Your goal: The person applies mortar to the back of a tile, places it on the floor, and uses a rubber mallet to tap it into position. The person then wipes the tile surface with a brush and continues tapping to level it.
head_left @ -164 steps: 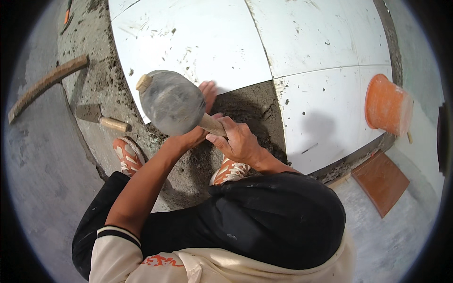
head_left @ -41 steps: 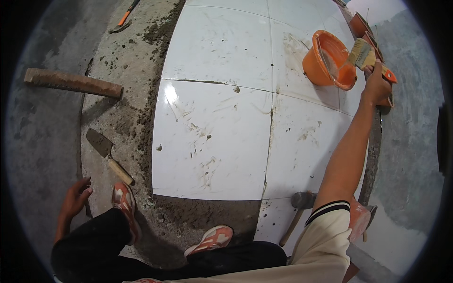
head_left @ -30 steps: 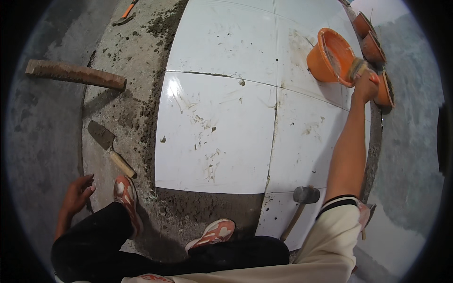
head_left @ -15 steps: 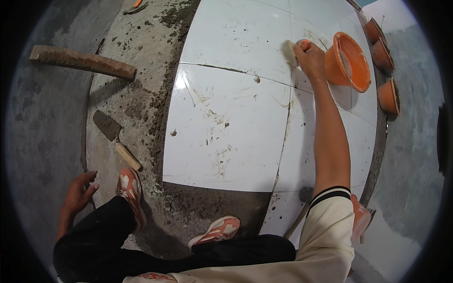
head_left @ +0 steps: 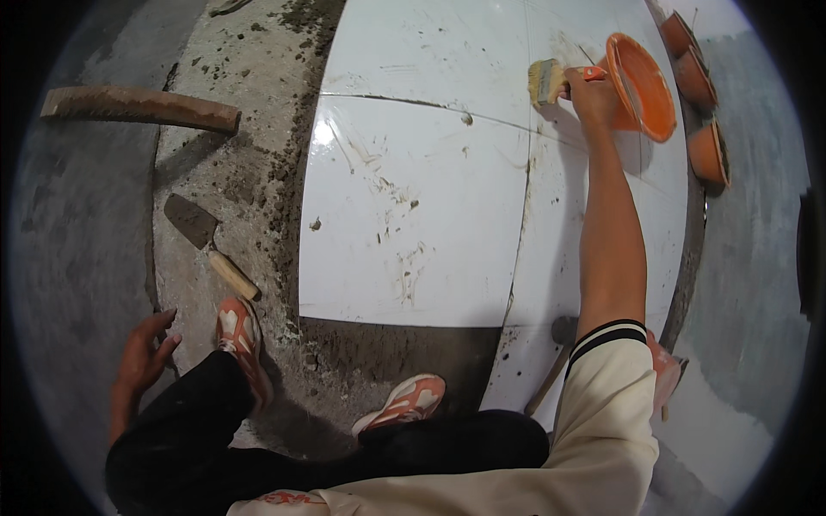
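At the far right of the white floor tiles (head_left: 413, 249), my right hand (head_left: 594, 96) is closed round the red-orange handle of a paintbrush (head_left: 545, 82). Its pale, wide bristles point left, over the tile close to a joint. Right beside that hand an orange plastic bucket (head_left: 661, 99) stands tilted in view, with my fingers near its side. My left hand (head_left: 144, 354) hangs by my left knee, fingers apart and holding nothing. In front of my left shoe lies a trowel (head_left: 194, 222) with a wooden handle and a mortar-smeared blade.
A long brick-coloured bar (head_left: 142, 107) lies at the far left across the rough floor. Crumbs of mortar are scattered along the tile edge. Several orange pots (head_left: 710, 155) line the right wall. A dark-headed mallet (head_left: 564, 330) lies by my right sleeve.
My right hand has drawn the brush a little to the right, closer to the bucket, and the brush now shows its broad face. My left hand stays much the same; the view has shifted slightly.
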`<action>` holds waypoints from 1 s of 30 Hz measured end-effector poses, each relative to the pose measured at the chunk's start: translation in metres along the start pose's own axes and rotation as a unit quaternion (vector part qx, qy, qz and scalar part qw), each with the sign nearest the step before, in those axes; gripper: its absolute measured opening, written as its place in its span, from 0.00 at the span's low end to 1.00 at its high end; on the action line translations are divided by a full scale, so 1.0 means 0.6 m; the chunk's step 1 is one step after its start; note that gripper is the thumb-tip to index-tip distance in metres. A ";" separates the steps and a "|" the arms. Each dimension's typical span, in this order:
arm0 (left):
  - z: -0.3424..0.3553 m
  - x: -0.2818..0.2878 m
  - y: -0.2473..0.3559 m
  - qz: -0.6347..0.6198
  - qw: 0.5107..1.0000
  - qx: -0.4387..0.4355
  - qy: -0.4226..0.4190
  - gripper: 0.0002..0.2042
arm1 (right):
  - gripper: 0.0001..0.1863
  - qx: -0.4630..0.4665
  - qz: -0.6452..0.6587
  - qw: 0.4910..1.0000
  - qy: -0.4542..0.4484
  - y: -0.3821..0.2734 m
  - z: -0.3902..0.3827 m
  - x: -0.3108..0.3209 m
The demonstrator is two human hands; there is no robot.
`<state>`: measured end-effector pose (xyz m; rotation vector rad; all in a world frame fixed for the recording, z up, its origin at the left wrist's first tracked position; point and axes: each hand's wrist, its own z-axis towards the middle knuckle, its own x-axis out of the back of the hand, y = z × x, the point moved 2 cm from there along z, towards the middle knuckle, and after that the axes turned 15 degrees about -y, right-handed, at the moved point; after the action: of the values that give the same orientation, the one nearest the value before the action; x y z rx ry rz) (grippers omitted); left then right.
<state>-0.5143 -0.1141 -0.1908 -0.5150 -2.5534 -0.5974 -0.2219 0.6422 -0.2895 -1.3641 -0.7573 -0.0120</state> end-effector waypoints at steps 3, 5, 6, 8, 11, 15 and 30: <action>-0.003 0.001 0.011 0.002 1.000 0.005 0.009 0.23 | 0.14 -0.022 -0.038 0.997 -0.065 -0.004 -0.098 0.001; 0.003 -0.001 0.028 0.010 1.000 0.009 0.019 0.23 | 0.17 -0.059 -0.078 0.993 -0.061 -0.006 -0.165 0.010; 0.008 0.002 0.029 0.017 1.000 -0.008 0.015 0.23 | 0.17 -0.085 -0.107 0.989 -0.064 -0.013 -0.197 0.020; 0.018 0.006 0.030 0.032 0.999 -0.043 0.004 0.24 | 0.20 -0.115 -0.120 0.983 -0.073 -0.004 -0.253 0.037; 0.025 -0.003 0.034 0.055 0.997 -0.061 0.011 0.24 | 0.20 -0.120 -0.105 0.982 -0.104 -0.010 -0.343 0.051; 0.016 -0.007 0.036 0.013 0.997 -0.077 0.015 0.24 | 0.18 -0.136 -0.113 0.975 -0.134 -0.010 -0.450 0.059; 0.021 -0.011 0.031 -0.009 0.994 -0.111 0.007 0.25 | 0.21 -0.171 -0.150 0.960 -0.166 -0.032 -0.732 0.112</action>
<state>-0.5047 -0.0941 -0.1982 -0.5610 -2.4951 -0.8961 0.0317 0.2794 -0.2445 -1.5869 -1.2865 -0.1641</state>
